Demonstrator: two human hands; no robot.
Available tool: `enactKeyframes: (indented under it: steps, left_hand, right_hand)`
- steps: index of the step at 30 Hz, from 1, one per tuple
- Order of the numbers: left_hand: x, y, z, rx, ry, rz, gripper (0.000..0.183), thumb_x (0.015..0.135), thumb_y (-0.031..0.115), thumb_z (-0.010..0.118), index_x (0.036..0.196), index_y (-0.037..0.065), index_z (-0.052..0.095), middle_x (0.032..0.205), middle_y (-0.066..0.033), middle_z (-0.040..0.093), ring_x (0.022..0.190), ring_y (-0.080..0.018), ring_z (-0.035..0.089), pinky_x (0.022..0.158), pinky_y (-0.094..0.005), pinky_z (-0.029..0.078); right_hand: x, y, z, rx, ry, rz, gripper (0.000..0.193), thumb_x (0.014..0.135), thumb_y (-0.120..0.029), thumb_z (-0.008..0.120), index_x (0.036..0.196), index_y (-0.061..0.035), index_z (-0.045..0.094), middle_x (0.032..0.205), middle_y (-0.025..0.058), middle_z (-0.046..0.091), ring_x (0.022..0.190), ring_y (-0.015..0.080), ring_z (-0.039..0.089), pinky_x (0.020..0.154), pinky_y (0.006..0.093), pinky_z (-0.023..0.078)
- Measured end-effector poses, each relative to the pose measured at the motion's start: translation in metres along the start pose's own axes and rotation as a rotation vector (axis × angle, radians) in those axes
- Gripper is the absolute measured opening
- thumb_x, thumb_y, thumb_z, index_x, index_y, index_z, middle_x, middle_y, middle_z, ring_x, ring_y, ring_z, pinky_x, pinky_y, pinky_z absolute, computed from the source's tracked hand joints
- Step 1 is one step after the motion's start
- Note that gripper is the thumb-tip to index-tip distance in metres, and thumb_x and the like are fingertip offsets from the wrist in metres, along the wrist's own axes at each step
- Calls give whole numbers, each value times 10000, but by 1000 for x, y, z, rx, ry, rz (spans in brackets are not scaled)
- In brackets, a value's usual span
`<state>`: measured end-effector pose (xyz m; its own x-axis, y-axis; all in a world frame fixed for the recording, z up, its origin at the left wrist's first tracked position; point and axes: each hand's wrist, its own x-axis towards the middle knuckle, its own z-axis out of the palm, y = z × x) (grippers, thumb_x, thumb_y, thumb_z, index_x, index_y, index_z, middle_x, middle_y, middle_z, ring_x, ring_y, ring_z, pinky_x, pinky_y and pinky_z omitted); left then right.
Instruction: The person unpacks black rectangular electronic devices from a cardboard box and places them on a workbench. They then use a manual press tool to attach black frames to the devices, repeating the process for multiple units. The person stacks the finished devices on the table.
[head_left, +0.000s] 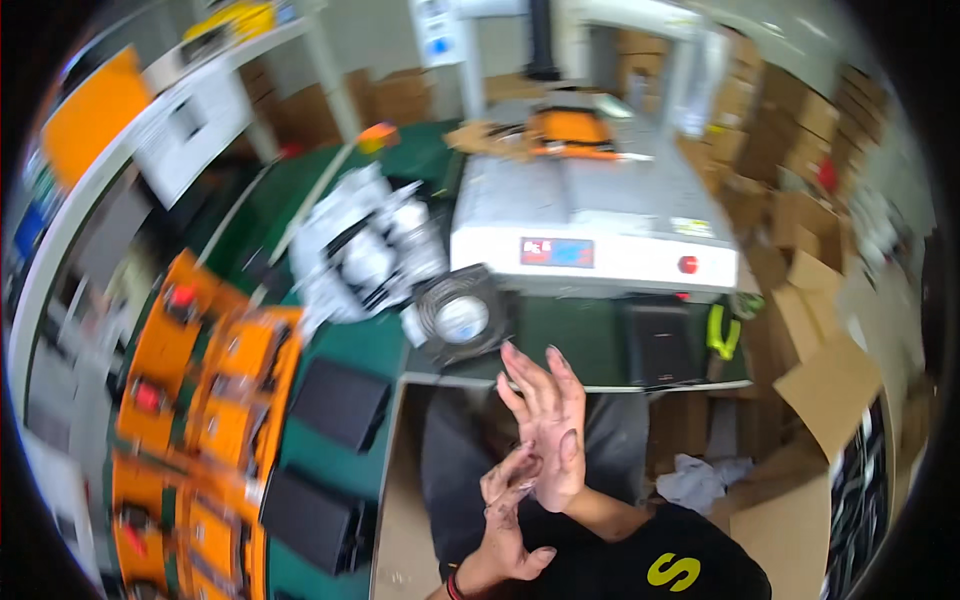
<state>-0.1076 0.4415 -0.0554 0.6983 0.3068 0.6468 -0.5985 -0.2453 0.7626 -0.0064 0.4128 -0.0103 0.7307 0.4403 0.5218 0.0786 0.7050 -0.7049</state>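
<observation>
Smudged palms are rubbed together, left hand point(505, 520) against right hand point(548, 430), fingers open and holding nothing, best kept clear of the green desk point(350, 350).

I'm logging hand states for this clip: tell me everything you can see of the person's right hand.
The right hand is bare and open, fingers straight and close together, pointing up and away from the body. Its skin carries dark smudges, as of grease or dirt. It holds nothing. Its lower palm lies against the fingers of the left hand, which crosses beneath it with a red band at the wrist. Its forearm comes in from the lower right, out of a black sleeve. It hangs over the lap, just short of the green table edge.
</observation>
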Motion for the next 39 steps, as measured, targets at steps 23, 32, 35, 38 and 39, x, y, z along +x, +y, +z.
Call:
enactKeyframes:
  steps: [23, 32, 35, 38, 39]
  left_hand:
    - [-79, -339, 36, 557, -1213, -656, 413, 935, 351, 448, 1128, -2, 542, 1036, -277, 617, 1019, -430, 573, 882, -466, 434]
    - [-86, -350, 47, 197, -1072, -883, 371, 966, 309, 442, 1110, -18, 543, 954, -187, 665, 897, -277, 637, 810, -377, 468]
    - [-88, -353, 45, 316, -1121, -842, 343, 964, 280, 447, 1088, -23, 552, 944, -176, 658, 887, -271, 631, 808, -371, 467]
    - [-94, -376, 25, 262, -1067, -771, 330, 960, 265, 448, 1064, -28, 560, 920, -167, 656, 882, -270, 625, 805, -372, 465]
    - [-95, -373, 30, 270, -1078, -777, 325, 957, 259, 448, 1063, -26, 562, 914, -165, 654, 875, -269, 619, 805, -368, 462]
  right_hand:
    - [-191, -355, -162, -2265, 1148, -208, 158, 832, 24, 561, 986, 18, 527, 940, 139, 585, 787, 269, 571, 719, 338, 477]
    - [-282, -417, -217, -1716, 1073, 1050, 261, 876, -255, 611, 886, 6, 632, 783, 97, 649, 749, 160, 604, 693, 295, 486]
    - [-278, -417, -198, -1635, 1061, 955, 309, 918, -306, 587, 871, -2, 625, 758, 35, 616, 751, 100, 532, 685, 269, 426]
    - [-268, -411, -200, -1755, 948, 936, 390, 839, -325, 683, 1024, 14, 631, 894, 95, 665, 876, 149, 604, 792, 293, 481]
    - [-275, -415, -202, -1715, 932, 915, 368, 832, -310, 688, 1001, 14, 646, 860, 97, 665, 838, 154, 607, 773, 289, 483]
